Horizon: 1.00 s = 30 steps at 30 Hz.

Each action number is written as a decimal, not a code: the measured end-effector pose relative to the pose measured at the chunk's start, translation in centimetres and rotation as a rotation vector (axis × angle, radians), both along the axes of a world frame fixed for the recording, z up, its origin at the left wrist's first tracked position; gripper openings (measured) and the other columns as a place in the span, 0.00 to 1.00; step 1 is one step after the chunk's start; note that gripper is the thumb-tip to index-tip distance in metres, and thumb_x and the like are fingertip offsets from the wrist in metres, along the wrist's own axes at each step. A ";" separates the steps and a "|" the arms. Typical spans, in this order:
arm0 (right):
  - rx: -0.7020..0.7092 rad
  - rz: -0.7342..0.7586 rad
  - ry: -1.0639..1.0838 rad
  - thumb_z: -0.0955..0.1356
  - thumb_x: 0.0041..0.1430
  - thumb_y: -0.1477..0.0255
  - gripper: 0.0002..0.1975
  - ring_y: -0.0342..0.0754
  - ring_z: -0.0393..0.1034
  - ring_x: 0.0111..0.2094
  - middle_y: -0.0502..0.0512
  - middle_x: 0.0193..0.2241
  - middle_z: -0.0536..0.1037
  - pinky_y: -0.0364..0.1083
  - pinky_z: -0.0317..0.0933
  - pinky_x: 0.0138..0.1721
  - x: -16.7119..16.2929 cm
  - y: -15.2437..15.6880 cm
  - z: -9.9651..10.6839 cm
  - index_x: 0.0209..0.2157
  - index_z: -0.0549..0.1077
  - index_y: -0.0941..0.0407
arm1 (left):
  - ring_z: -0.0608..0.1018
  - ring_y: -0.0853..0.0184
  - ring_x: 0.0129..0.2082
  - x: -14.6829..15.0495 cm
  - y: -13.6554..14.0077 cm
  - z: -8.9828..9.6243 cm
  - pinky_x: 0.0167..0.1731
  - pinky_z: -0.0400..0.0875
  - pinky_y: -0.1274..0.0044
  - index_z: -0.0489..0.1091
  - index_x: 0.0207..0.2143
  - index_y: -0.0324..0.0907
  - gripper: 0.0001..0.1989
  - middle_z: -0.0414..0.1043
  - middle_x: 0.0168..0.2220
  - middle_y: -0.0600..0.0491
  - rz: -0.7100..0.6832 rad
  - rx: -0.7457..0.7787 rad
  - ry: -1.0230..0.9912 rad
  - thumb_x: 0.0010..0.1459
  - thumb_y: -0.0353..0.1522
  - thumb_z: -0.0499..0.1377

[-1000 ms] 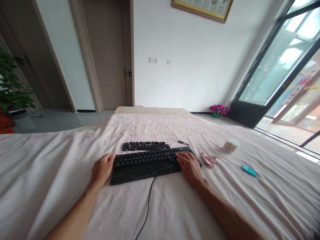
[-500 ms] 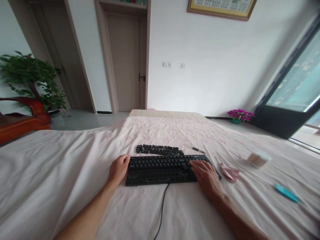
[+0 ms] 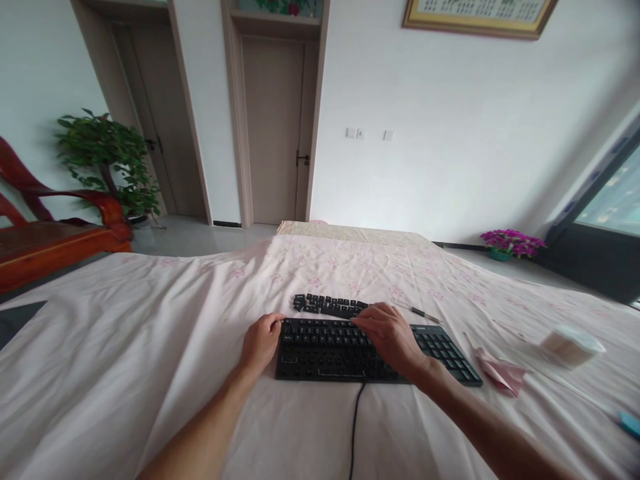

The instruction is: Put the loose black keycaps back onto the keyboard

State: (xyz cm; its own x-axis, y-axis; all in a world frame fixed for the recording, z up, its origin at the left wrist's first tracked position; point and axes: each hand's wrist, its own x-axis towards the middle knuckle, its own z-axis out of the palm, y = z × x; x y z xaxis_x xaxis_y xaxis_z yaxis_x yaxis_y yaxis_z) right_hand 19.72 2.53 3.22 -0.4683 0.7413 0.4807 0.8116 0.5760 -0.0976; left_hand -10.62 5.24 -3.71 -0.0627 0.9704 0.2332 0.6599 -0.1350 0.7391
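A black computer keyboard lies on the cloth, with the keycaps gone from its lower rows at the left and middle. At its upper left corner, my left hand is closed on the edge. My right hand reaches over the middle of the keyboard, fingers bunched together at the upper key rows; anything between the fingertips is hidden. Just behind the keyboard lie loose black keycaps in uneven rows, partly covered by my right hand. The keyboard's cable runs toward me from the front edge.
Right of the keycaps lies a thin tool with a dark handle. Farther right are a pink cloth, a clear tub of cotton swabs and a blue object. A pale flowered cloth covers the surface in folds.
My right hand has moved left from the keyboard's right part to its middle, and its fingers have drawn together. My left hand stays at the corner. The view has turned left.
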 end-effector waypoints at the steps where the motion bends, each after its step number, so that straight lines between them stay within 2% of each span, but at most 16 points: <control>1: -0.017 0.020 0.014 0.62 0.64 0.69 0.14 0.49 0.67 0.42 0.51 0.39 0.79 0.48 0.57 0.45 -1.4 1.4 0.4 0.45 0.77 0.45 | 0.77 0.64 0.45 0.0 0.0 0.0 0.44 0.66 0.76 0.75 0.42 0.44 0.15 0.77 0.44 0.50 -0.005 0.000 -0.007 0.58 0.31 0.51; 5: -0.079 0.082 0.031 0.66 0.60 0.71 0.11 0.47 0.67 0.43 0.49 0.38 0.79 0.45 0.56 0.46 -6.8 7.4 0.5 0.39 0.79 0.47 | 0.76 0.65 0.45 -0.2 0.1 -0.1 0.46 0.66 0.77 0.74 0.43 0.43 0.15 0.77 0.45 0.50 -0.029 0.008 -0.032 0.58 0.30 0.51; 7: -0.131 0.047 -0.028 0.67 0.58 0.71 0.09 0.48 0.66 0.44 0.50 0.39 0.79 0.44 0.54 0.47 -8.9 10.0 0.1 0.37 0.80 0.47 | 0.76 0.66 0.45 -0.2 0.2 -0.1 0.47 0.65 0.77 0.74 0.43 0.43 0.15 0.77 0.44 0.51 -0.031 0.013 -0.040 0.58 0.30 0.51; 12: -0.188 -0.028 -0.095 0.69 0.55 0.73 0.09 0.49 0.64 0.46 0.50 0.37 0.80 0.45 0.53 0.46 -11.4 14.0 -1.2 0.34 0.81 0.47 | 0.76 0.67 0.44 -0.3 0.4 -0.1 0.45 0.66 0.78 0.75 0.42 0.44 0.14 0.78 0.43 0.52 -0.032 0.008 -0.045 0.58 0.30 0.51; 17: -0.233 -0.044 -0.149 0.70 0.52 0.73 0.07 0.49 0.64 0.47 0.51 0.35 0.80 0.44 0.52 0.46 -12.0 15.7 -2.1 0.32 0.81 0.48 | 0.77 0.67 0.43 -0.3 0.6 0.1 0.44 0.66 0.79 0.75 0.41 0.44 0.13 0.78 0.42 0.52 -0.026 -0.004 -0.051 0.58 0.30 0.52; 25: -0.272 -0.061 -0.237 0.71 0.51 0.70 0.08 0.51 0.64 0.47 0.55 0.31 0.80 0.45 0.51 0.45 -13.0 16.7 -2.3 0.34 0.81 0.49 | 0.77 0.67 0.43 -0.3 0.7 0.0 0.43 0.66 0.79 0.75 0.41 0.45 0.13 0.78 0.42 0.52 -0.015 -0.017 -0.048 0.58 0.30 0.52; 30: -0.257 -0.049 -0.264 0.70 0.52 0.70 0.11 0.50 0.64 0.47 0.56 0.34 0.80 0.45 0.51 0.46 -12.9 16.5 -2.1 0.39 0.80 0.50 | 0.77 0.67 0.43 -0.4 0.7 0.1 0.43 0.66 0.79 0.75 0.40 0.45 0.13 0.78 0.42 0.52 -0.017 -0.018 -0.044 0.58 0.30 0.52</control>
State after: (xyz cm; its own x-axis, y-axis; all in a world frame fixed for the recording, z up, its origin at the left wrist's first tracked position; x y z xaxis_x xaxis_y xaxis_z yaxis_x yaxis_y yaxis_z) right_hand 6.80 19.01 1.14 -0.5127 0.8466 0.1430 0.8539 0.5201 -0.0175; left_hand -10.98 5.90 -3.65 -0.0561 0.9754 0.2132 0.6246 -0.1323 0.7697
